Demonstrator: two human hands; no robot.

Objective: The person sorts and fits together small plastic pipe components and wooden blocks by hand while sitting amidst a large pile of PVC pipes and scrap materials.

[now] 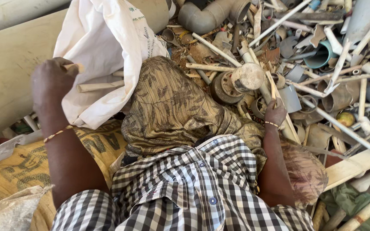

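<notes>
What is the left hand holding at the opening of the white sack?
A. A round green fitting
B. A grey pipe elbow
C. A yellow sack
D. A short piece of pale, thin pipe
D. The left hand grips a short pale pipe piece at the edge of the white sack, where another pale piece lies; the right hand reaches into the pile of pipe scrap.

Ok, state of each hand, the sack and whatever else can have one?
Left hand: closed on a short tube piece at the sack's mouth.
Right hand: closed on a thin strip in the scrap pile.
White sack: mouth held open, tube pieces inside.
Grey elbow pipe: lying loose on the pile.
Yellow sack: lying flat.
</notes>
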